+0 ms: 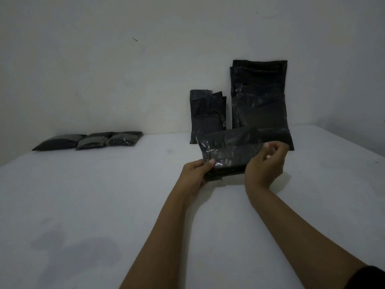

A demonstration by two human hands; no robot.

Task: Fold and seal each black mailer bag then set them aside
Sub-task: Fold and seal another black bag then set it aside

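**Black plastic, thin grip: where the seal could slip**

Black and glossy, the three finished packets (87,140) lie flat at the far left of the white table (104,205), side by side and touching; we judge these to be the ones already sealed and set aside.

Moving right, our left hand (195,176) pinches the near-left corner of the mailer bag (227,153) we are working on, thumb on top and fingers curled beneath. The bag is lifted just off the table, its upper flap bent over toward us. Our right hand (266,163) has its fingers curled at the bag's right end, thumb and fingertips pinched at the top edge; whether they hold the flap itself or a peel strip we cannot tell in this dim light.

Behind the bag, a smaller stack (207,115) and a taller stack (260,94) of unsealed mailers lean against the wall (145,59).

Slick film held only at two ends could sag or twist, so the flap may land crooked and stick in wrinkles. Adhesive might also catch our fingers. Reaching forward carelessly could topple the leaning stacks.
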